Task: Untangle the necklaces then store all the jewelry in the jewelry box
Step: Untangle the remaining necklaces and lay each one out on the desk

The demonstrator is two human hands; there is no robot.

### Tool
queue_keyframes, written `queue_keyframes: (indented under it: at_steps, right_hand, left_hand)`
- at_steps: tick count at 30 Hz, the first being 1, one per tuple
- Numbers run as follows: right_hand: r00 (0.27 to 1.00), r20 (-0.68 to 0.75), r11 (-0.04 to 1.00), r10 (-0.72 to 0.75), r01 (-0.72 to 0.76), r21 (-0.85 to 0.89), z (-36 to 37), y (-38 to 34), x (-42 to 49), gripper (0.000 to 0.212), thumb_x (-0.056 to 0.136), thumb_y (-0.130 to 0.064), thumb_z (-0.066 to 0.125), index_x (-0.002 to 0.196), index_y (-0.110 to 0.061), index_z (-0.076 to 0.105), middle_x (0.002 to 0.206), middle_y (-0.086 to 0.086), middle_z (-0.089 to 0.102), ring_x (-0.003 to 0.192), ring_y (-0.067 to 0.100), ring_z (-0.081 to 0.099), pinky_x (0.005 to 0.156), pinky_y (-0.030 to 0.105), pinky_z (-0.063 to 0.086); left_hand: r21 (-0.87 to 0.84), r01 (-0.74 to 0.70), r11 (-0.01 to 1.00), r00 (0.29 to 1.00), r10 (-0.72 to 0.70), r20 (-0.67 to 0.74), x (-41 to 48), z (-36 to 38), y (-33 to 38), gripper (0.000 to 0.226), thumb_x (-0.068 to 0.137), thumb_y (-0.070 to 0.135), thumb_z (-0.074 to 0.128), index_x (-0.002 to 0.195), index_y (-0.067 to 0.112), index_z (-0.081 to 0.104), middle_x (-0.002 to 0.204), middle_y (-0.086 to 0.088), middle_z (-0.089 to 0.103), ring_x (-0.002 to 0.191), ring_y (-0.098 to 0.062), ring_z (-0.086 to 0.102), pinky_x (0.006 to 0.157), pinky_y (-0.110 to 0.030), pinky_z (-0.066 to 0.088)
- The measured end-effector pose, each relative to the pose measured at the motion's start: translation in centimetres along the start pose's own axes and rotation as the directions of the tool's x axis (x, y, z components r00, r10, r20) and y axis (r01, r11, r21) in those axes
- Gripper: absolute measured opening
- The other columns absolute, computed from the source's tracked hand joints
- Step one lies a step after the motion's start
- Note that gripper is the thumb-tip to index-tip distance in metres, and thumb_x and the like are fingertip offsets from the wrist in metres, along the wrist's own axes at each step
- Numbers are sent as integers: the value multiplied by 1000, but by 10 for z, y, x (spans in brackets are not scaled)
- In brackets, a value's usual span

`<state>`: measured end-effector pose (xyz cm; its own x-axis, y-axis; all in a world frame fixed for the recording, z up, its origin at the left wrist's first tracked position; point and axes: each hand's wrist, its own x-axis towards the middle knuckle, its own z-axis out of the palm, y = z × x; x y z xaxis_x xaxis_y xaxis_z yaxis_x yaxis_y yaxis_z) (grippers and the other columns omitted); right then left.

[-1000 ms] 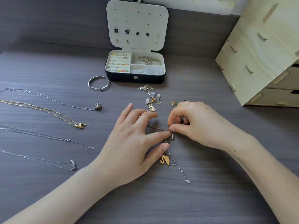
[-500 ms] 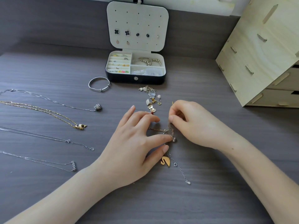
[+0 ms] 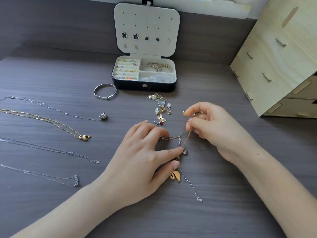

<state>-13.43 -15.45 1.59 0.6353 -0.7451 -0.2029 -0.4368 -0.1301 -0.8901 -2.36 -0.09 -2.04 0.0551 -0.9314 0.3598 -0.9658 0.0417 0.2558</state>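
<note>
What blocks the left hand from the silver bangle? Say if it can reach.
Probably yes: only bare table lies between the left hand and the silver bangle, but it must first release the tangled chains.

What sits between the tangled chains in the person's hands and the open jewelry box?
A loose pile of charms and earrings lies on the table, right between the tangled chains and the jewelry box. The silver bangle lies left of that path. The box's lid stands open.
</note>
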Motion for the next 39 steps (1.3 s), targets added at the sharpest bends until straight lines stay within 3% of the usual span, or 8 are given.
queue_keyframes:
  at_steps: [8,12,16,22,25,28,34,39]
  right_hand:
    - [981,184,969,56,-98,227,-9,-3,-4,13,85,2,60,90,-9,64,54,-6,47,49,8,32,41,17,20]
    - [987,149,995,-57,69,-73,-8,0,-8,23,75,0,73,86,-19,67,54,-9,42,49,7,38,46,14,32]
    - [981,63,868,-182,190,-459,-4,2,-10,17,79,-10,69,82,-27,67,54,-9,47,50,3,44,52,11,32]
    - [974,18,745,-226,185,-641,-1,1,-15,12,85,-27,65,75,-32,61,60,-11,47,60,4,44,57,11,30]
    - [978,12,763,-209,170,-624,0,3,-14,16,89,-27,59,74,-31,56,65,-13,50,67,5,46,60,25,34]
    - [981,49,814,-189,184,-550,-1,2,-14,23,90,-25,57,69,-32,52,68,-10,54,66,4,47,62,25,35]
    - [979,80,887,-190,206,-412,0,0,-16,21,91,-20,57,72,-28,55,71,-7,57,61,4,47,57,17,36]
    - [974,92,941,-205,222,-254,-1,-3,-17,21,90,-14,58,71,-24,58,70,-9,57,61,2,48,59,15,39]
  left_hand:
    - [-7,13,1000,1000,-13,-16,0,-1,1,29,92,41,47,106,30,71,102,-2,61,93,-25,51,83,-33,36]
    - [-4,19,1000,1000,-19,-8,1,-1,1,29,92,40,47,106,31,71,102,-3,61,91,-25,51,81,-34,37]
    - [-11,19,1000,1000,-19,-7,1,-1,1,30,92,41,46,105,32,72,102,-3,61,92,-24,52,81,-34,37]
    - [-23,8,1000,1000,-8,-14,1,-1,1,29,93,40,47,106,32,71,102,-3,62,90,-24,53,82,-35,38]
    - [-32,-12,999,999,11,-37,1,0,0,28,93,39,48,105,31,72,104,-2,62,90,-25,55,86,-38,40]
    - [-72,29,997,995,-36,-97,1,-2,1,27,91,38,50,101,30,73,108,-2,63,97,-24,56,94,-40,39]
    - [-120,295,948,930,-314,-192,10,-11,8,27,80,42,50,70,26,70,75,7,55,69,-17,49,65,-31,38]
    - [-131,434,891,894,-444,-59,34,-4,22,28,71,50,55,59,27,66,65,8,43,69,-21,51,65,-31,36]
